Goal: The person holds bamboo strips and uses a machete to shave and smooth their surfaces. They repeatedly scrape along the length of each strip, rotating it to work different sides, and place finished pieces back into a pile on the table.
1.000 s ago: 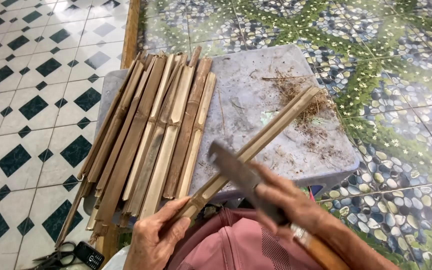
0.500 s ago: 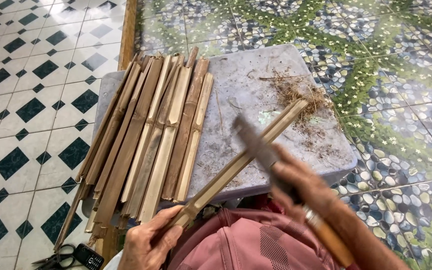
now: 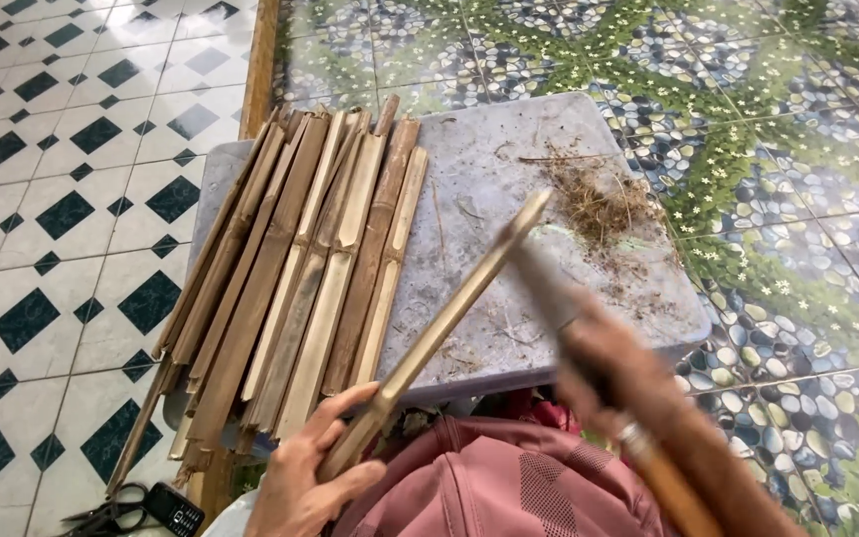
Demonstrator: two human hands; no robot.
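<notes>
**A:** What is each hand doing?

**B:** The left hand (image 3: 300, 477), low in the frame, is closed around the near end of a long, flat bamboo strip (image 3: 439, 328). The strip is pale tan and slants up to the right, its far tip raised over the table (image 3: 479, 179). The right hand (image 3: 613, 373) is blurred by motion; it grips a dark-bladed knife (image 3: 549, 283) whose blade meets the strip near its upper end. A ring shows on one finger.

**A:** And the table?

**B:** A low grey slab with rounded corners, its surface scuffed and dusty. Across its left half lies a stack of split bamboo slats (image 3: 300, 268), long and narrow, brown to straw-coloured, rough and fibrous, several overhanging the near edge. To the right sits a small heap of dry, stringy shavings (image 3: 599, 204).

**A:** Around it?

**B:** Pebble-patterned floor tiles (image 3: 768, 119) on the right, white tiles with dark diamonds (image 3: 62, 199) on the left. Pink mesh fabric (image 3: 509, 487) covers the lap. Scissors (image 3: 101, 512) and a small black phone (image 3: 176, 509) lie on the floor at lower left.
</notes>
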